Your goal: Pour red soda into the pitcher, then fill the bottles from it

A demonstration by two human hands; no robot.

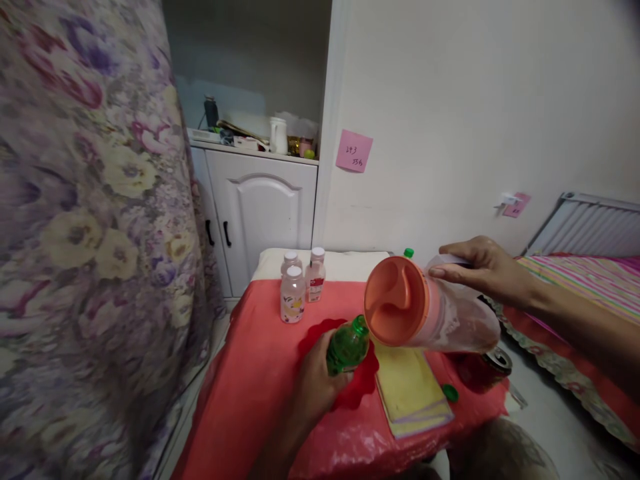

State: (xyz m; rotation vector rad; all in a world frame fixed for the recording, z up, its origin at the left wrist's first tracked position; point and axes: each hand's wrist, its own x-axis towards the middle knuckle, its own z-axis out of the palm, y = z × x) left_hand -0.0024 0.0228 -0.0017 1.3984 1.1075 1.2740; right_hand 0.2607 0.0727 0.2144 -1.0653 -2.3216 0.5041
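Observation:
My left hand [317, 377] is wrapped round a small green plastic bottle [349, 350], uncapped and tilted to the right, above a red scalloped dish [367, 390]. Gripped by its handle in my right hand [483, 270] is a clear pitcher [460, 323] with an orange lid [395, 303]. The pitcher lies nearly on its side, lid facing left, close beside the bottle's mouth. Some liquid shows inside it. I cannot make out a stream between the two. A loose green cap [450, 393] rests on the red tablecloth [250, 380].
Three clear white-capped bottles [293, 300] stand at the table's back left. A folded yellow cloth [413, 390] and a dark red can [480, 370] lie under the pitcher. Another green cap [409, 253] shows behind it. A bed [595, 280] is on the right, a floral curtain [100, 233] left.

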